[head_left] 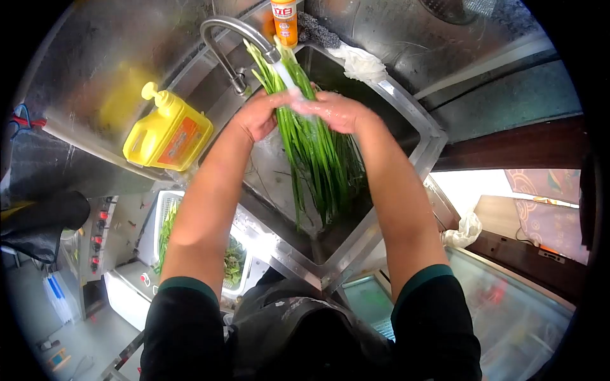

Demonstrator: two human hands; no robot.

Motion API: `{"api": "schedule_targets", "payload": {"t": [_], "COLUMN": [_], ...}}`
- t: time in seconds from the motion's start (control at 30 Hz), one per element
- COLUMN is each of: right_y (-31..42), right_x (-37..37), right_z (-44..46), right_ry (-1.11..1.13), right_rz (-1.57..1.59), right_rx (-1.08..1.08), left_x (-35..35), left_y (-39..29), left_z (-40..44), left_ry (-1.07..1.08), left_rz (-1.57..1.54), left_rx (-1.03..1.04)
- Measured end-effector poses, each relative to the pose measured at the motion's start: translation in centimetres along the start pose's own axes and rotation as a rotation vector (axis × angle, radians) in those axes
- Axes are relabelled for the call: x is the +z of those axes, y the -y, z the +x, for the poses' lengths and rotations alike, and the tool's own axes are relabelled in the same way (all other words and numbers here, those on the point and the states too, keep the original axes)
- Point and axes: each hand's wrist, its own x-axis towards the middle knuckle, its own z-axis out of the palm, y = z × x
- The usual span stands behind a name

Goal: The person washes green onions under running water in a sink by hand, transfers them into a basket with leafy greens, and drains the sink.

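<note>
A bunch of long green scallions (pixel 311 146) hangs over the steel sink (pixel 270 181), pale ends up by the faucet and leaf tips down in the basin. My left hand (pixel 264 113) wraps the bunch from the left side. From the right, my right hand (pixel 337 111) grips it just under the pale part. Water pours from the curved faucet (pixel 238 25) onto the scallions and over the fingers of both hands. Some fingers are hidden behind the leaves.
A yellow pump jug (pixel 170 133) stands left of the sink. An orange bottle (pixel 284 24) is behind the faucet, and a white cloth (pixel 359 62) lies on the back rim. Below left sits a white basket (pixel 244 279) with greens.
</note>
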Motion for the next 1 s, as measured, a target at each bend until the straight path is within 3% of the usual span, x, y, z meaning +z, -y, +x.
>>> {"api": "schedule_targets", "payload": {"t": [0.03, 0.07, 0.27, 0.37, 0.43, 0.53, 0.6, 0.7, 0.8, 0.9, 1.0], "right_y": [7.0, 2.2, 6.2, 5.8, 4.4, 1.3, -0.2, -1.4, -3.9, -3.6, -1.5], "right_x": [2.4, -0.5, -1.1, -1.1, 0.2, 3.6, 3.8, 5.5, 6.7, 7.0, 8.7], "right_z": [-5.5, -1.6, -3.7, -3.3, -2.6, -2.8, -2.6, -3.5, -1.9, -1.5, -4.5], "right_ry": [-0.026, -0.094, 0.081, 0.09, 0.018, -0.145, -0.102, -0.152, -0.315, -0.402, -0.475], "right_rz": [-0.091, 0.028, 0.037, -0.001, -0.087, -0.063, -0.099, -0.158, -0.12, -0.091, -0.006], "right_rx": [0.182, 0.078, 0.068, 0.022, -0.055, -0.432, -0.321, -0.27, -0.381, -0.409, -0.419], "left_x": [-0.7, -1.4, -1.7, 1.7, 1.9, 3.5, 4.4, 2.3, 4.8, 0.6, 3.9], "left_y": [0.1, 0.2, -0.8, -1.8, -0.5, 1.2, 2.8, 5.8, 6.1, 13.5, 13.8], "left_z": [0.7, 1.1, 1.8, 1.3, 2.6, 2.6, 1.1, -0.6, -4.0, -5.5, -8.5], "left_ry": [-0.015, 0.035, 0.208, 0.157, -0.007, -0.249, -0.421, -0.161, -0.262, -0.183, -0.187], "left_rz": [-0.062, -0.07, -0.104, -0.133, -0.204, -0.33, -0.353, -0.402, -0.109, 0.203, 0.725], "left_rx": [-0.001, 0.021, 0.06, 0.193, 0.23, 0.243, 0.229, 0.238, 0.399, 0.217, 0.102]}}
